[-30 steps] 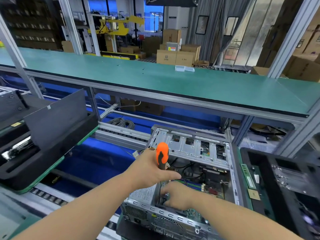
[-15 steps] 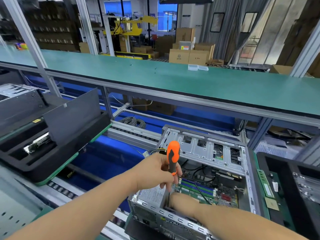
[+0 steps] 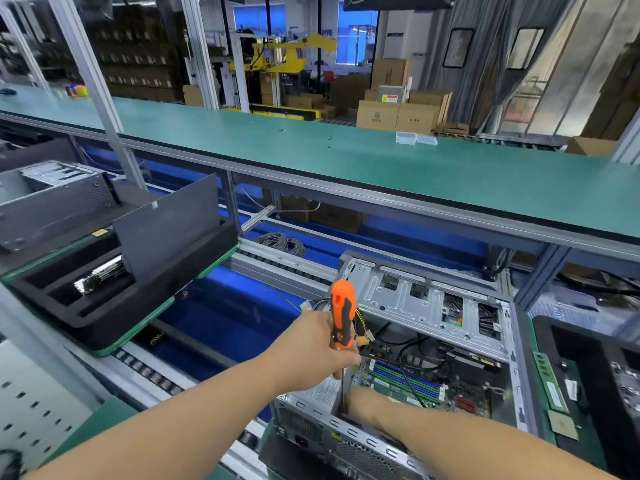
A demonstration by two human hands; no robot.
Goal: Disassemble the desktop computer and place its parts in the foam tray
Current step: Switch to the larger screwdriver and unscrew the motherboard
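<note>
- Orange and black, the screwdriver (image 3: pixel 343 318) stands up straight in the left hand (image 3: pixel 317 351), whose fingers wrap its handle. Its thin shaft points down into the computer (image 3: pixel 429 341).
- The right hand (image 3: pixel 363 403) is down inside the open case, by the near wall. I cannot tell if its fingers hold anything.
- The case lies open on the rollers, with green boards and blue slots showing.
- A black foam tray (image 3: pixel 114 306) sits to the left, well apart. A dark panel (image 3: pixel 169 226) stands in it.
- Another tray (image 3: pixel 588 375) is just right of the case.

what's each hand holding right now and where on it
The left hand grips the screwdriver low on its orange handle. The right hand is down inside the computer case; its hold cannot be told.
</note>
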